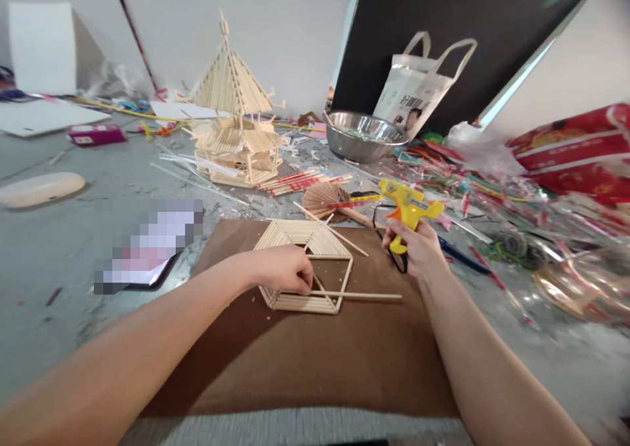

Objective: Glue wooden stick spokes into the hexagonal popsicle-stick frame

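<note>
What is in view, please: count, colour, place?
mat: 1, brown, centre
hexagonal frame: 1, pale, on mat
long stick: 1, pale, across hexagonal frame
glue gun: 1, yellow, right
stick pavilion: 1, pale, behind mat
phone: 1, pale screen, left
box: 1, purple, far left
bowl: 1, silver, behind mat
bag: 1, white, behind bowl
panel: 1, black, behind bag
packet: 1, red, far right
fan: 1, brown, behind mat
scraps: many, mixed, rear and right
left hand: 1, bare, holding long stick
right hand: 1, bare, holding glue gun

One glue gun (411,204), one metal bowl (363,147), two hands (289,270)
</note>
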Action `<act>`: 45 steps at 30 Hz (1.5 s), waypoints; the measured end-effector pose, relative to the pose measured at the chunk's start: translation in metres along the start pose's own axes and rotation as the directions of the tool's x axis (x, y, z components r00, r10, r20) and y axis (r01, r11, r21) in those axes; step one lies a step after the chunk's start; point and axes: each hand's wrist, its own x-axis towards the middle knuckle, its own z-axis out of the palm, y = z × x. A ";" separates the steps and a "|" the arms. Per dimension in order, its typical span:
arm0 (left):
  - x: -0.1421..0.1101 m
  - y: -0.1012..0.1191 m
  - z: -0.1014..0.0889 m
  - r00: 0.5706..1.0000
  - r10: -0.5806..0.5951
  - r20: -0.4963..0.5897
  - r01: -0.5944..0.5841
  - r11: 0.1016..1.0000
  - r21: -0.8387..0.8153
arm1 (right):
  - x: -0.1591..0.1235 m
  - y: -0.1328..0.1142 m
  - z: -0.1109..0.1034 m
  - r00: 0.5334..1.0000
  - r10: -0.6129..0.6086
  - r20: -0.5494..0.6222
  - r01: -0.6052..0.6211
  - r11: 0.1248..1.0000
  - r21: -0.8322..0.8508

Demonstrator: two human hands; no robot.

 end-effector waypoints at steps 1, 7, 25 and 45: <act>0.000 0.000 0.000 1.000 -0.002 0.002 0.002 1.000 -0.006 | 0.000 0.000 0.000 1.000 0.001 -0.002 -0.001 1.000 -0.002; 0.000 0.002 0.000 1.000 -0.015 0.013 0.015 1.000 0.001 | -0.001 0.001 0.000 1.000 -0.009 0.003 0.009 1.000 -0.023; -0.001 0.005 -0.003 0.998 -0.016 0.068 0.012 0.998 0.061 | -0.003 0.000 0.002 0.999 0.042 0.029 -0.041 0.999 -0.032; -0.002 0.014 -0.001 0.999 -0.020 0.033 0.016 0.994 0.107 | -0.002 0.004 0.000 0.996 0.026 0.080 -0.021 0.998 -0.060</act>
